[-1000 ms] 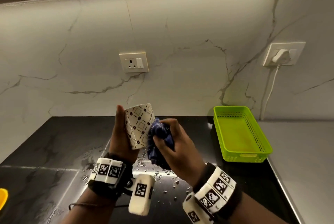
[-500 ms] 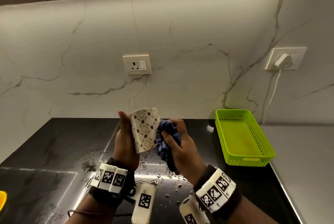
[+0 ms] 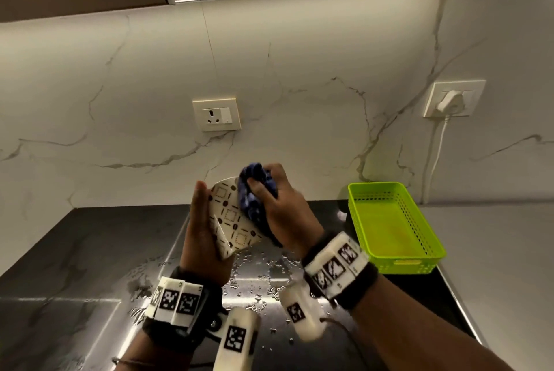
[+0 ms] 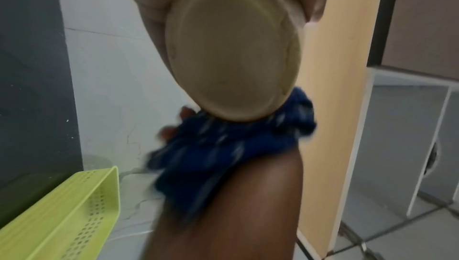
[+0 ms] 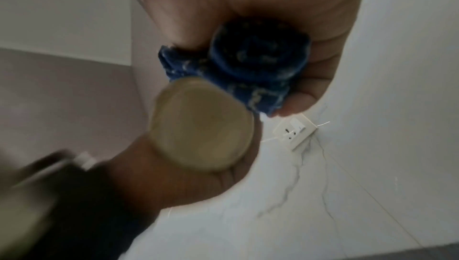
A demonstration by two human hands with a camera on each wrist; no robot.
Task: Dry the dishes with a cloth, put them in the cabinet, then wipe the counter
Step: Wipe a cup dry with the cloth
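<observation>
Count: one patterned cup, one blue cloth, one green basket, two wall sockets, two hands. Left hand is wrapped around the cup from the left side, thumb up along its wall, holding it above the wet steel sink drainboard and tilted so its base faces down toward the wrist cameras; the left wrist view shows that plain round base filling the upper middle of the frame. Right hand is clenched around the bunched cloth and presses it against the cup's upper right side near the rim, so cloth and cup touch, with the cup between the two hands. Right wrist view: cloth balled in the palm, fingers curled over it, cup base just below and touching it; this frame is motion-blurred. Basket sits on the black counter to the right of both hands, apart from them, nothing visible in it. Left socket is free; right socket has a white plug in it with a cable running down. Water droplets are scattered on the drainboard under the hands.
</observation>
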